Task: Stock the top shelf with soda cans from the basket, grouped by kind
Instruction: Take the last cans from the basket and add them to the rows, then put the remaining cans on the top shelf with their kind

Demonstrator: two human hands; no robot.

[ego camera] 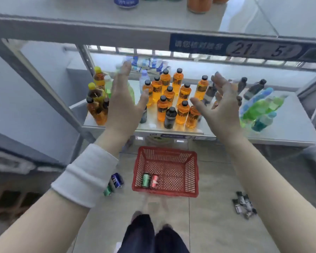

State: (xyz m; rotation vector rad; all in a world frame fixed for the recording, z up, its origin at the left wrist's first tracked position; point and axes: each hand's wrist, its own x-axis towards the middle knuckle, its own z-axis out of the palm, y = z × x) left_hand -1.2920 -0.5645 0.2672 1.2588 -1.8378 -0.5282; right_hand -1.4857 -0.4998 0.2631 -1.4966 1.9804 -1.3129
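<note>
A single wide-angle camera sits on the person's head, facing the shelving and tilted steeply down. It stands close. The front edge of the top shelf runs across the upper frame, bowed by the lens, and only a strip of its surface shows. Beneath that edge the view reaches the lower shelf, then drops to the floor, with the basket near the centre and the person's legs at the bottom edge. The left hand and right hand reach in from the bottom corners.
</note>
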